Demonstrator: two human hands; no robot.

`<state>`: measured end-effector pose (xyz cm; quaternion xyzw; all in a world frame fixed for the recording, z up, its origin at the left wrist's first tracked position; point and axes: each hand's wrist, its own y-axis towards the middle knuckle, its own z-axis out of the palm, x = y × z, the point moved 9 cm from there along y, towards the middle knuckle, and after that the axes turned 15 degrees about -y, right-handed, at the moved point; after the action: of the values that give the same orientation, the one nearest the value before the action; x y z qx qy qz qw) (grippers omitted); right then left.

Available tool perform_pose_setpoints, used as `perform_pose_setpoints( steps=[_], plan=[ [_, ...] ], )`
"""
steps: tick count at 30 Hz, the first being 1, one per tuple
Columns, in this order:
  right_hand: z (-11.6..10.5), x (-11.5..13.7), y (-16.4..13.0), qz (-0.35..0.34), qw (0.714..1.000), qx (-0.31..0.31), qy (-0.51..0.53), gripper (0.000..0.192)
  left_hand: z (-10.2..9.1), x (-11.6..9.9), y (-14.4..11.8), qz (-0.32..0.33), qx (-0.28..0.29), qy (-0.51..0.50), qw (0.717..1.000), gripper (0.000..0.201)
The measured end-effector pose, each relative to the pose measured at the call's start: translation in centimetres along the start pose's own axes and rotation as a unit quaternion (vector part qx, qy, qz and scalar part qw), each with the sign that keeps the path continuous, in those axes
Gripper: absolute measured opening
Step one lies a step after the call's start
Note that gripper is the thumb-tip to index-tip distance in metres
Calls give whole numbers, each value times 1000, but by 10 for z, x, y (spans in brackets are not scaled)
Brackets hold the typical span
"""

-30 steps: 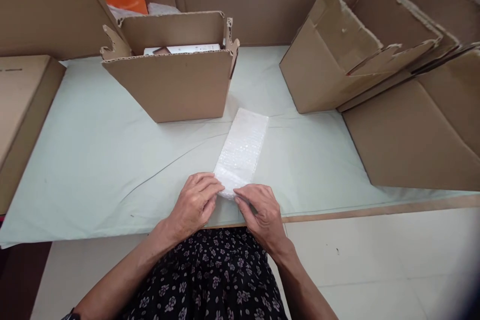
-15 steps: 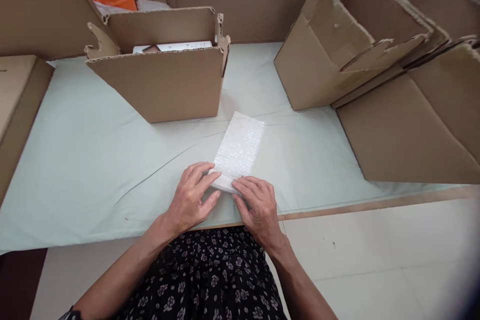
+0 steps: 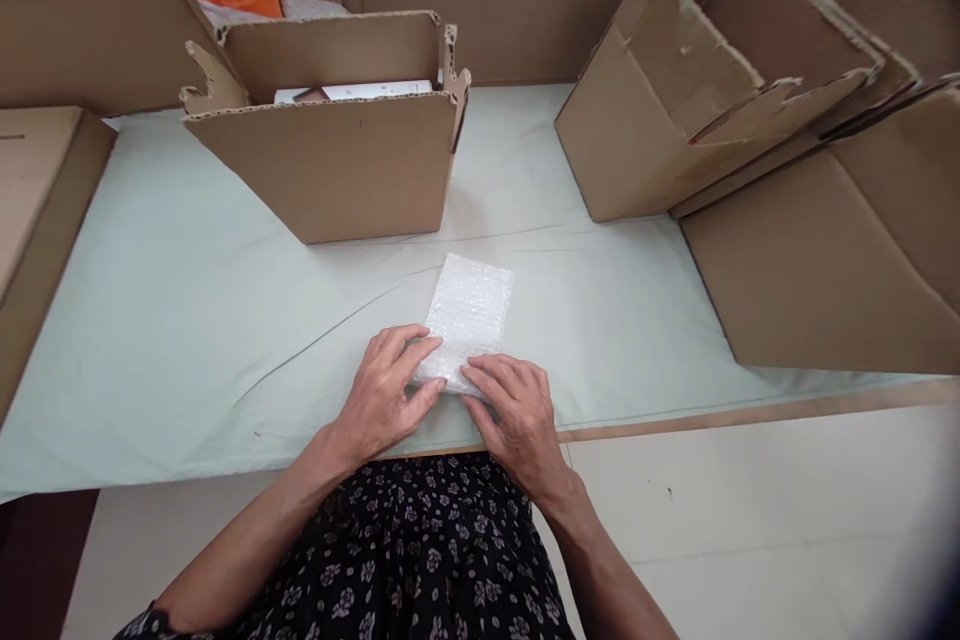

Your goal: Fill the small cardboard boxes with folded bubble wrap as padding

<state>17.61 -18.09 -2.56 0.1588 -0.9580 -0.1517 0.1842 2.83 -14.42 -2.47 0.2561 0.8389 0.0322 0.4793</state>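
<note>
Now both hands, left [image 3: 386, 398] and right [image 3: 514, 410], press curled fingers on the bubble wrap [image 3: 469, 315] at the table's [image 3: 187, 320] near edge. Its near end is hidden beneath them.

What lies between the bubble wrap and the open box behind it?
Only bare green table cover lies between the bubble wrap and the open box, in the head view.

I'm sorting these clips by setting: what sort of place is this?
Probably a small packing station: open cardboard boxes and flattened cartons ring a covered table, and both hands press on a bubble-wrap strip.
</note>
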Motion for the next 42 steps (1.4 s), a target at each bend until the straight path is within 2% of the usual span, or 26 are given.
perform_pose_setpoints(
  steps=[5, 9, 12, 14, 16, 18, 20, 23, 25, 27, 30, 32, 35, 37, 39, 40, 42],
  plan=[
    [-1, -4, -4, 24, 993, 33, 113, 23, -7, -13, -13, -2, 32, -77, 997, 36],
    [-13, -4, -7, 23, 999, 0, 41, 31, -6, -3, -7, -22, 2, -24, 999, 32],
    [-7, 3, -4, -13, 1000, 2, -17, 34, -3, 10, 3, -46, -17, 28, 998, 29],
    [0, 6, 1, -25, 999, 3, -27, 30, -5, 16, 3, -74, -40, 6, 996, 29],
    [0, -2, 6, 9, 1000, -20, -6, 26, -13, 24, -4, -133, -79, -75, 985, 36],
    [-1, -15, 8, 76, 995, -40, 44, 24, -16, 34, -19, -216, -115, -198, 949, 47],
    [1, -24, 6, 133, 985, -25, 105, 23, -8, 39, -34, -290, -126, -336, 887, 58],
    [10, -18, 3, 144, 970, 41, 190, 22, 14, 34, -42, -331, -90, -492, 800, 69],
    [14, -10, 0, 130, 966, 69, 213, 21, 24, 30, -40, -336, -70, -528, 777, 72],
    [12, -6, -2, 121, 973, 58, 187, 18, 28, 31, -37, -335, -71, -529, 776, 75],
    [1, -12, -5, 126, 985, 9, 115, 18, 23, 31, -33, -325, -96, -511, 790, 76],
    [-4, -18, -3, 131, 985, 1, 116, 34, 19, 29, -33, -323, -96, -488, 805, 74],
    [-1, -20, 7, 120, 972, 43, 198, 62, 16, 22, -33, -315, -67, -417, 850, 64],
    [4, -16, 14, 124, 957, 72, 253, 53, 12, 18, -31, -295, -59, -360, 883, 59],
    [8, -15, 19, 148, 937, 72, 307, 28, 9, 14, -29, -267, -67, -336, 901, 66],
    [10, -15, 20, 164, 926, 64, 335, 20, 9, 12, -28, -255, -66, -342, 902, 73],
    [16, -18, 19, 191, 901, 53, 386, 17, 14, 10, -26, -249, -35, -373, 893, 79]
  ],
)
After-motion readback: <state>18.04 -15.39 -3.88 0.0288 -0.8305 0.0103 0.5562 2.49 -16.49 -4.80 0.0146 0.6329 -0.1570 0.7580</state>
